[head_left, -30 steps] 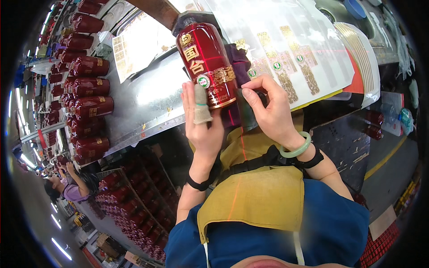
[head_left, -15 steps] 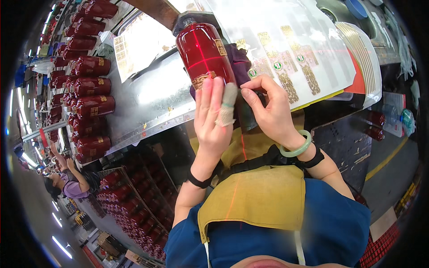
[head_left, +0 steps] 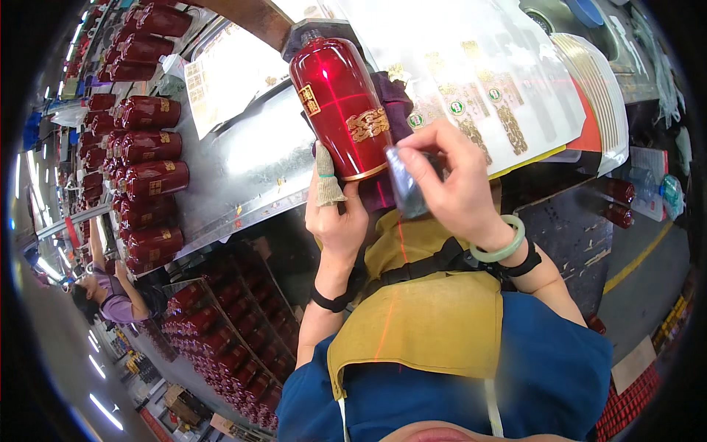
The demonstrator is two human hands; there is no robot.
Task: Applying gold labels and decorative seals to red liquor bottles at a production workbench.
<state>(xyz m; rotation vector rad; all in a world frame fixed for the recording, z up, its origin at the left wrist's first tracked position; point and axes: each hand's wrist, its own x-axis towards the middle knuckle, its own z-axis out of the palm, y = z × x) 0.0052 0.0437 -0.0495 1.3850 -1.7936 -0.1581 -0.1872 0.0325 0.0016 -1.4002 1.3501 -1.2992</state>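
A glossy red bottle (head_left: 340, 96) lies with its neck pointing away, resting against a dark purple cloth (head_left: 396, 103). Gold ornamental labels (head_left: 368, 125) show on its face, and thin red laser lines cross it. My left hand (head_left: 340, 225) holds the bottle's lower left side near the base; one finger wears a beige cloth cover (head_left: 328, 177) tied with green. Beside the base at the right, my right hand (head_left: 464, 191) pinches a bluish, see-through flat piece (head_left: 406, 184), blurred by motion, its edge close to the glass.
A white sheet with gold and green-dotted stickers (head_left: 508, 129) covers the right of the table. More red bottles (head_left: 155, 177) stand in rows at the left, with racks of them (head_left: 221, 331) below. A co-worker in purple (head_left: 118, 295) is at the far left.
The bottle has turned, bringing its gold labels round. My left hand has gone from lying flat on its front to its lower left side. My right hand has moved slightly right and down with the bluish piece.
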